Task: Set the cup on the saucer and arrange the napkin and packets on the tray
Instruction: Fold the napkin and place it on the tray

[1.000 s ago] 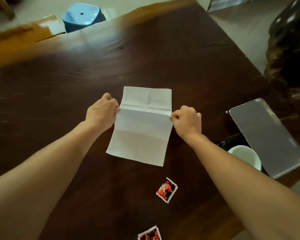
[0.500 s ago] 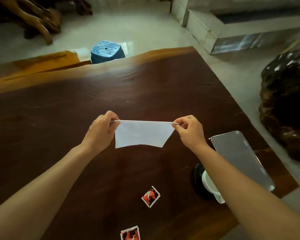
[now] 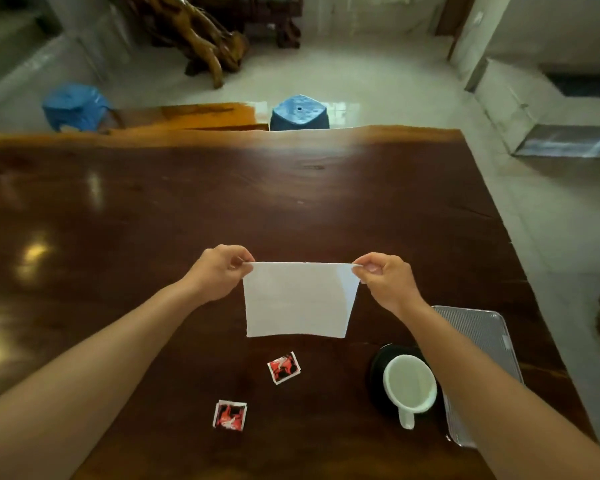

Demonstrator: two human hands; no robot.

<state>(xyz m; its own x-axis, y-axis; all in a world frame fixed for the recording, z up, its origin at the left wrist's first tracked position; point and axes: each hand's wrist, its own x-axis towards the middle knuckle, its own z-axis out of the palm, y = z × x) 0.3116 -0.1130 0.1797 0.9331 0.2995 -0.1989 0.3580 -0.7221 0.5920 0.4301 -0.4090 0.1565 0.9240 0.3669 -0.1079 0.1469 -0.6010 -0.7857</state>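
Note:
A white paper napkin (image 3: 297, 299), folded in half, hangs above the dark wooden table. My left hand (image 3: 219, 271) pinches its top left corner and my right hand (image 3: 385, 277) pinches its top right corner. Below it two red, black and white packets lie flat on the table, one (image 3: 283, 367) nearer the napkin and one (image 3: 230, 415) closer to me. A white cup (image 3: 409, 384) stands on a black saucer (image 3: 378, 372) under my right forearm. The silver metal tray (image 3: 478, 337) lies to the right of the saucer, partly hidden by my forearm.
The table's right edge (image 3: 492, 216) runs close to the tray. Two blue stools (image 3: 298, 114) (image 3: 75, 105) and a wooden bench (image 3: 187, 116) stand beyond the far edge. A carved root sculpture (image 3: 201, 32) sits on the tiled floor.
The napkin lay open on the table and now hangs folded in half, lifted by both hands. The camera has tilted up, showing more of the room.

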